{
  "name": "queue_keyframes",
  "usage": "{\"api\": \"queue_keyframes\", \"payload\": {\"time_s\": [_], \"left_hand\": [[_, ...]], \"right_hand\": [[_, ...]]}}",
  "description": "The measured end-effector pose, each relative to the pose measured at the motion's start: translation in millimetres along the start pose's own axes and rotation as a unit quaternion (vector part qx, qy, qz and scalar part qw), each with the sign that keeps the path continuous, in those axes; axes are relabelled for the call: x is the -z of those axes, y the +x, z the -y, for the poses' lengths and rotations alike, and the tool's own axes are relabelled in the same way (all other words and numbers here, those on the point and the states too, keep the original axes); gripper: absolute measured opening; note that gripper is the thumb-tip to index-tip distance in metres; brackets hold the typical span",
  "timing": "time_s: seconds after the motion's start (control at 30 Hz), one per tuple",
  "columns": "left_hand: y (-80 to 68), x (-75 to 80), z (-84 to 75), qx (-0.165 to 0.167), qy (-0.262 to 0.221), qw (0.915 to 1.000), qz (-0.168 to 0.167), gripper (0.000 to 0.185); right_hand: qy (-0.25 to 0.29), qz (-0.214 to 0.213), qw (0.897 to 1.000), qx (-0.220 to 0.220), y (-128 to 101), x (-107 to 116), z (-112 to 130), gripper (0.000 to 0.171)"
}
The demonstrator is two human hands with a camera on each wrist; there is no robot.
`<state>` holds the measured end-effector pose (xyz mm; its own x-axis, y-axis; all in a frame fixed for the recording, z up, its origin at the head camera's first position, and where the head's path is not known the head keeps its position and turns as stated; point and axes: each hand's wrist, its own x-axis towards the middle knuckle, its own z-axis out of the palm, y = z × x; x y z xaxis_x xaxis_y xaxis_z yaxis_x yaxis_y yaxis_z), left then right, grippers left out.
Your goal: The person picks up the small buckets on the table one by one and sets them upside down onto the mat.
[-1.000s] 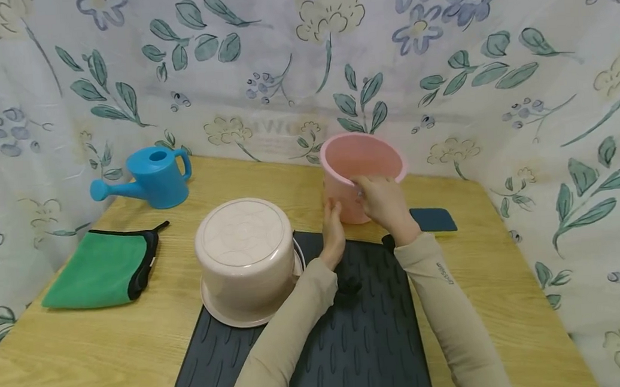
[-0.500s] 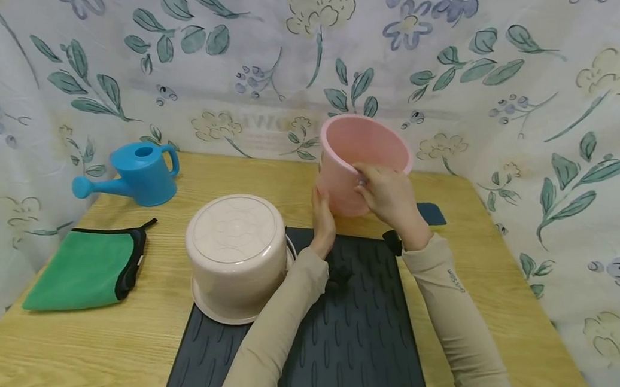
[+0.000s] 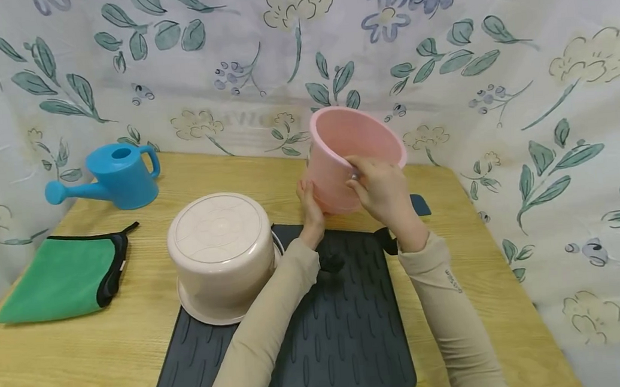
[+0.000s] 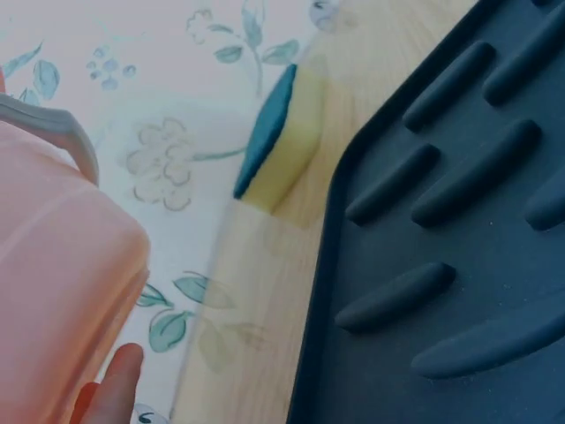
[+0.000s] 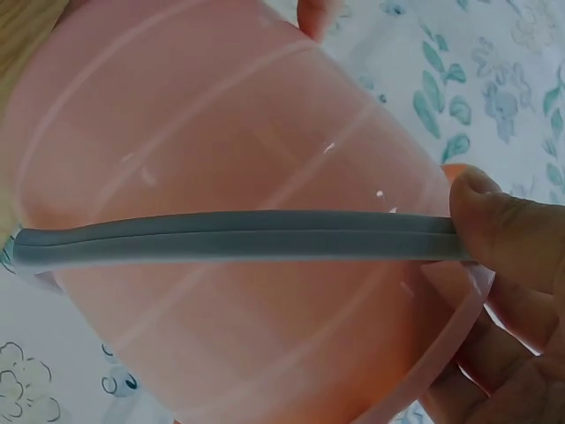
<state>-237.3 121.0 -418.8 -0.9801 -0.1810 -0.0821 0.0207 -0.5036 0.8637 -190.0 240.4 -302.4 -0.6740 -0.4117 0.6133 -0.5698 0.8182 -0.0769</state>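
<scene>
A pink bucket (image 3: 336,182) tilts toward the right above the back of the table, its mouth facing up and right. My right hand (image 3: 388,194) grips its rim, thumb outside. The right wrist view shows that thumb over the end of the bucket's grey handle (image 5: 238,238). My left hand (image 3: 311,211) lies against the lower left side of the bucket with fingers extended. Part of that hand is hidden behind the bucket. In the left wrist view, only a fingertip (image 4: 124,380) shows beside the pink wall.
A dark ridged mat (image 3: 348,347) lies under my forearms, with an upturned cream pot (image 3: 222,253) on its left part. A green cloth (image 3: 62,277) and a blue watering can (image 3: 125,176) are farther left. A sponge (image 4: 282,141) is behind the mat.
The bucket has risen a little and tips more to the right, both hands still on it. The head view has shifted slightly, sliding the scene leftward.
</scene>
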Motion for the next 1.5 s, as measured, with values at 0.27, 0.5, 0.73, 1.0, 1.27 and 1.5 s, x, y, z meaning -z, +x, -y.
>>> {"api": "queue_keyframes", "payload": {"time_s": [0.27,0.5,0.73,1.0,1.27,1.5], "left_hand": [[-1.4,-3.7,-8.4,-0.016,-0.015,0.9996,-0.018,0.059],[-2.7,-6.5,-16.3,-0.017,0.005,0.9992,-0.036,0.062],[-3.0,-3.7,-23.2,-0.087,0.025,0.9958,-0.013,0.059],[-4.9,-0.4,-27.7,-0.092,0.062,0.9937,-0.016,0.064],[-5.2,0.2,-24.8,-0.134,0.082,0.9876,0.003,0.064],[-4.7,1.3,-25.0,-0.148,0.107,0.9832,0.009,0.064]], "right_hand": [[0.045,-0.017,0.999,-0.018,-5.3,-1.6,-1.4,0.042],[0.088,-0.036,0.995,-0.036,-10.8,-2.6,-3.8,0.043],[0.147,-0.065,0.984,-0.072,-18.6,-7.9,-10.4,0.046],[0.168,-0.075,0.978,-0.099,-24.3,-11.8,-12.8,0.047],[0.184,-0.087,0.972,-0.116,-29.5,-14.1,-16.7,0.049],[0.212,-0.07,0.965,-0.135,-34.4,-17.2,-20.3,0.05]]}}
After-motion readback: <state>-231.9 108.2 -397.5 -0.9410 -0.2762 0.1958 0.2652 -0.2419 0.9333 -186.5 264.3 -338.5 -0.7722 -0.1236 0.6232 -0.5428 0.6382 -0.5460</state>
